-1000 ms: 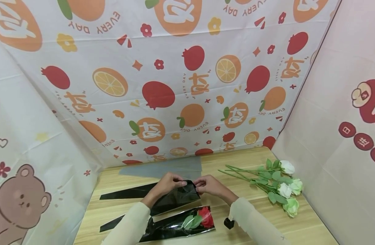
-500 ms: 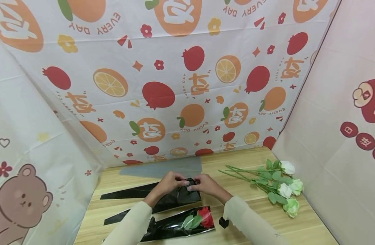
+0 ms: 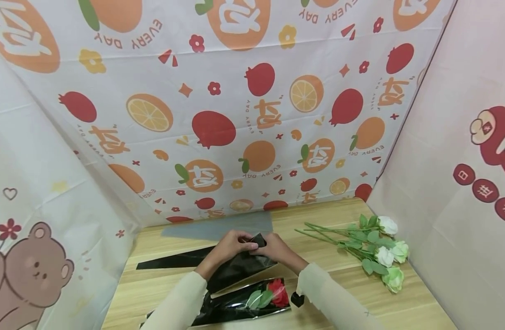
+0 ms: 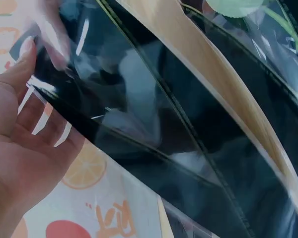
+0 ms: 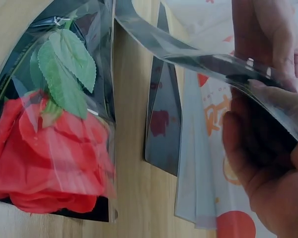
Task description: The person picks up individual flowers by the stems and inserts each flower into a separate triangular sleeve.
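Observation:
Both hands hold the wide end of a black, partly clear plastic flower sleeve [image 3: 241, 270] over the middle of the table. My left hand [image 3: 229, 250] pinches its edge; in the left wrist view the thumb lies on one side and the fingers behind. The right hand [image 3: 277, 250] grips the same end close beside it, thumb and fingers around the film in the right wrist view. No flower shows in this sleeve. Just in front lies a second black sleeve [image 3: 231, 306] holding a red rose [image 5: 52, 153] with green leaves [image 5: 64, 74].
Another narrow black sleeve [image 3: 169, 260] lies to the left. Grey translucent sheets [image 3: 219, 225] are by the printed back curtain [image 3: 215, 59]. Several white and pale green roses [image 3: 385, 256] lie at the right of the table [image 3: 330, 213]. A small black object [image 3: 297, 299] is near the right cuff.
My hands have drawn closer together at the sleeve's wide end, and the film between them has bunched and tipped up. The right forearm has shifted slightly left.

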Available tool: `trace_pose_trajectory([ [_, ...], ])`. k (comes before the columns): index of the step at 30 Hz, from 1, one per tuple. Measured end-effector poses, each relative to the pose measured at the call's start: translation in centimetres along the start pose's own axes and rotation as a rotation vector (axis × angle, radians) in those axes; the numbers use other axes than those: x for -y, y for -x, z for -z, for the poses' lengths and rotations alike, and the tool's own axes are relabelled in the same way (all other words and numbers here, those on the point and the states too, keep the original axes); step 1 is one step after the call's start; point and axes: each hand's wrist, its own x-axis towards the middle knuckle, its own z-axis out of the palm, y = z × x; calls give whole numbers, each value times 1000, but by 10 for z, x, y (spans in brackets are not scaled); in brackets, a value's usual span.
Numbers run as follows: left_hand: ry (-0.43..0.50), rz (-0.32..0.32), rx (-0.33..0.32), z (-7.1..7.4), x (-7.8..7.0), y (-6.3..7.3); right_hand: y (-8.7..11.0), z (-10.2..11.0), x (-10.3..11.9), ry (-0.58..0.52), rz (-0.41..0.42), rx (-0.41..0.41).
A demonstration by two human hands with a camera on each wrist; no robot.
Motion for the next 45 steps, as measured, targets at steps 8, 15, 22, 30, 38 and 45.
trace_pose_trajectory([
  [8,7,14,36,17,18,5,3,8,-7,-64,38,-85],
  [15,-10,27,-18,33,26,9,5,12,-8,-93,69,-176],
  [22,-38,-15,-46,45,18,7,7,14,-6,-9,170,-259],
  [30,-89,-42,-4,46,4,4,9,14,-7,93,333,-346],
  [38,-147,-106,51,36,-25,0,13,16,-1,109,320,-403],
  [45,-190,-154,49,32,-35,-2,18,23,1,69,297,-380],
])
